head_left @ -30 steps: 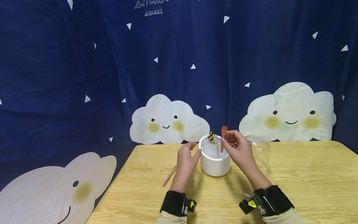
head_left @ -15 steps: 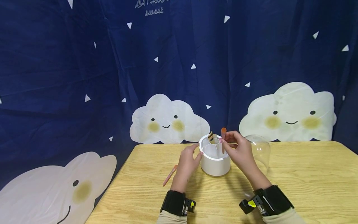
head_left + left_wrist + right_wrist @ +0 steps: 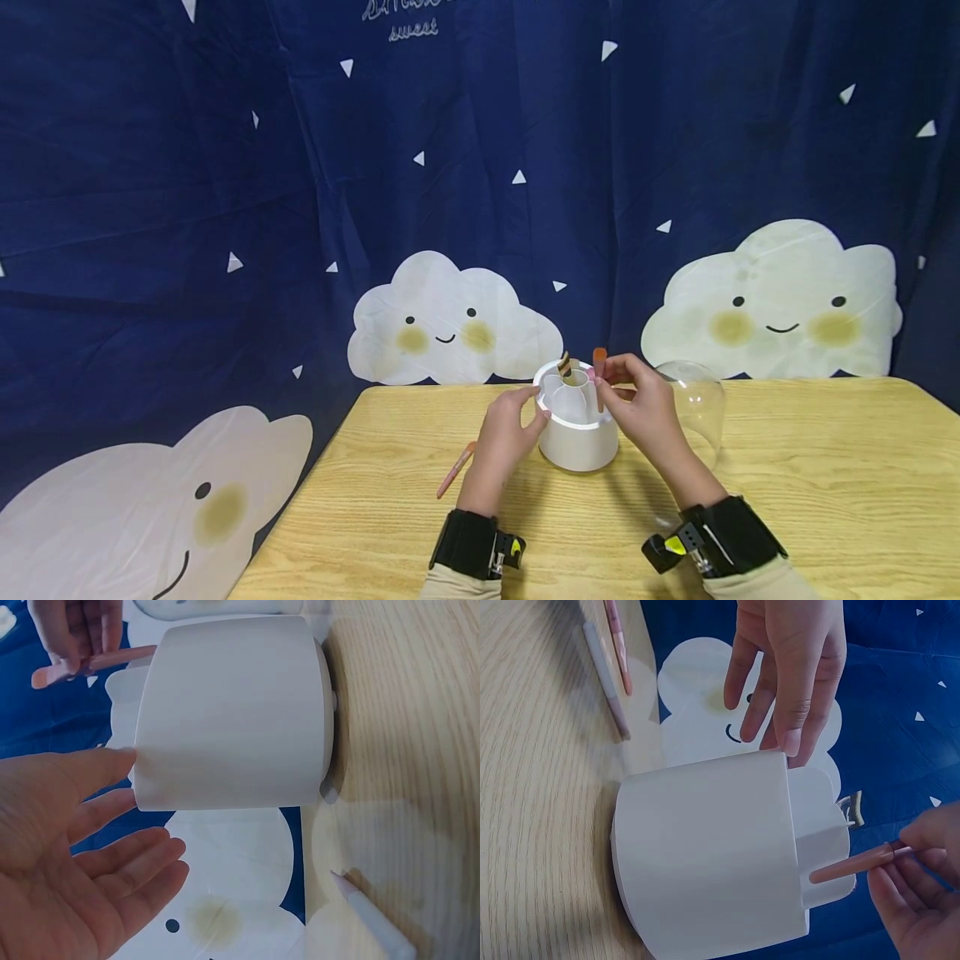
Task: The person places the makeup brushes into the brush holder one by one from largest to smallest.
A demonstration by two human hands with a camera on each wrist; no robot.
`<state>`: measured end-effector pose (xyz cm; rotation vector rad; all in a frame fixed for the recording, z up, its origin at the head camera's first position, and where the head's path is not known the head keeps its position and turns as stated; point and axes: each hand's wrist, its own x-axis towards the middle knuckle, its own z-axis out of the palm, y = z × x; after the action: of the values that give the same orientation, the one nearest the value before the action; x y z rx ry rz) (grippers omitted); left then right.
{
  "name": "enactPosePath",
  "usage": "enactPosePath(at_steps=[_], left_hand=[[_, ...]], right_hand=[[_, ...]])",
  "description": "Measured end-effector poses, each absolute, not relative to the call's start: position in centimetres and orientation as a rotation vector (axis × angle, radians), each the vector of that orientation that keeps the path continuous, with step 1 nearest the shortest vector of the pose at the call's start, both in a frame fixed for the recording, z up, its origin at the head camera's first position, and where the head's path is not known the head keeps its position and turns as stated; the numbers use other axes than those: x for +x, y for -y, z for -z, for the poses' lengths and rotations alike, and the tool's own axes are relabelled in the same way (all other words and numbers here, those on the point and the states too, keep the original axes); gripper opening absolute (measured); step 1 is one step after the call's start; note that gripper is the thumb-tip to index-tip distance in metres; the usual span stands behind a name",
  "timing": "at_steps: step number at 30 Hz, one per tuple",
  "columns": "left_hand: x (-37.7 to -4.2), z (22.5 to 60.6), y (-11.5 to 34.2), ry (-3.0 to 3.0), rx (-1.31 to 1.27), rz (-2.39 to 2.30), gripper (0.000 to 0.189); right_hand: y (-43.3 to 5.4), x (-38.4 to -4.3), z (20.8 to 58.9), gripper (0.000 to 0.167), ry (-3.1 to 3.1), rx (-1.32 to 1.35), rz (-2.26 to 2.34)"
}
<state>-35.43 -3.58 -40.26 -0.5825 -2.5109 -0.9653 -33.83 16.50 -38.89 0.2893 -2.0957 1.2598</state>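
A round white organizer (image 3: 577, 446) with inner dividers stands upright on the table. My right hand (image 3: 637, 398) pinches a makeup brush (image 3: 859, 864) by its pink handle. The brush stands nearly upright, orange bristles (image 3: 600, 355) at the top, its handle end reaching down inside the organizer's right side. My left hand (image 3: 504, 437) touches the organizer's left rim with thumb and index fingertips; the other fingers extend loosely in the left wrist view. A black-and-gold striped piece (image 3: 565, 365) sticks up from the back of the organizer.
A clear dome (image 3: 697, 408) stands right of the organizer, partly behind my right forearm. Left of my left hand lies a pink makeup brush (image 3: 454, 472). The right wrist view also shows a pale slim stick (image 3: 604, 679) beside it. A blue curtain (image 3: 480, 200) hangs behind the table.
My left hand has moved slightly right onto the organizer's rim. The makeup brush in my right hand has sunk a little lower into the organizer.
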Motion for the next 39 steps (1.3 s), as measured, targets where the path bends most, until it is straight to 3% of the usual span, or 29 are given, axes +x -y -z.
enactPosePath(at_steps=[39], left_hand=[[-35.14, 39.73, 3.00, 2.581, -0.614, 0.902, 0.045]], right_hand=[[-16.48, -34.02, 39.52, 0.011, 2.218, 0.243, -1.201]])
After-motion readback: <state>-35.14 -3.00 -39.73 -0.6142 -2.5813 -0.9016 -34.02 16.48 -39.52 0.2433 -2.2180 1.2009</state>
